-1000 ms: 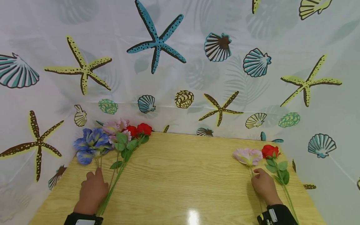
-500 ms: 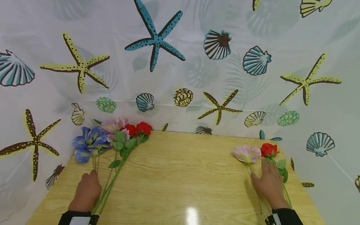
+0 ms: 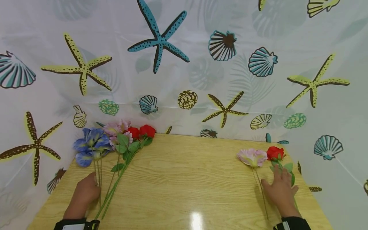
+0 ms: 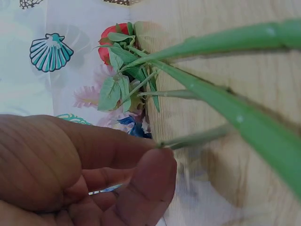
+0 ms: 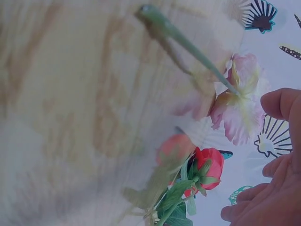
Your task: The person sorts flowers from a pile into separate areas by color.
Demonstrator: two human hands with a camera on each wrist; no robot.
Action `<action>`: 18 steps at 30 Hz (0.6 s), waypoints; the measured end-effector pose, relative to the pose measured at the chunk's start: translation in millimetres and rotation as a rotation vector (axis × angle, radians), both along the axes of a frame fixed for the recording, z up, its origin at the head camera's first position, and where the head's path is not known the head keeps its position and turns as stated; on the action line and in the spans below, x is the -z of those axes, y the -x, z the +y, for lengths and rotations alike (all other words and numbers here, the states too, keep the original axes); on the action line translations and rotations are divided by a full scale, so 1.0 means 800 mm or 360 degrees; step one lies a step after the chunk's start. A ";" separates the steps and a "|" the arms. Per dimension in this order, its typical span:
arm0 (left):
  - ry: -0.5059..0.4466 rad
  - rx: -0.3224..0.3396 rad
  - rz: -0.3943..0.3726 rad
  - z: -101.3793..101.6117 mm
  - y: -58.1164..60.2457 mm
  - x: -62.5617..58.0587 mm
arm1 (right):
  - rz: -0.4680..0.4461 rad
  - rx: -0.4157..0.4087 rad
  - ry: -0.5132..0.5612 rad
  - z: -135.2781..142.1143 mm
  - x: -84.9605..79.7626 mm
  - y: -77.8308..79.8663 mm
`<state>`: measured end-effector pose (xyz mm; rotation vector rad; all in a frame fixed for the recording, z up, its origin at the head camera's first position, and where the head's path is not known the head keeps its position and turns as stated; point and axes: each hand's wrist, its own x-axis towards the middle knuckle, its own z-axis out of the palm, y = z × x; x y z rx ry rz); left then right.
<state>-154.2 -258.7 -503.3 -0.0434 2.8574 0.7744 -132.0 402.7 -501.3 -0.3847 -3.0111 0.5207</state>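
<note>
In the head view my left hand (image 3: 86, 188) is at the stems of the blue flowers (image 3: 91, 143). The left wrist view shows its thumb and forefinger pinching one thin stem (image 4: 197, 136). Beside them lie pink flowers (image 3: 113, 129) and red roses (image 3: 147, 130) with long green stems (image 4: 235, 110). On the right, my right hand (image 3: 280, 191) spreads its fingers above the stem and leaves of a single red rose (image 3: 275, 153), covering part of them. A pink flower (image 3: 251, 157) lies just left of that hand. The right wrist view shows nothing in its grasp.
The flowers lie on a wooden table (image 3: 184, 179), in a left group and a right pair, with bare wood between. A white cloth (image 3: 178, 76) printed with starfish and shells hangs behind the table and along its sides.
My right hand has moved right from the pink flower's stem to the rose, its fingers spreading. My left hand has shifted slightly left and down along the blue flowers' stems.
</note>
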 end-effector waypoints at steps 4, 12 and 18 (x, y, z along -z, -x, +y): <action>-0.0111 -0.0077 -0.0003 0.002 0.000 -0.002 | 0.0013 0.0006 0.0018 0.002 0.000 -0.002; -0.0336 -0.0118 0.0075 0.018 -0.012 -0.006 | 0.0042 -0.0042 0.0037 0.004 0.003 -0.003; -0.0410 -0.0219 0.0072 0.025 -0.019 -0.015 | 0.0054 -0.0061 0.0023 0.003 0.003 -0.003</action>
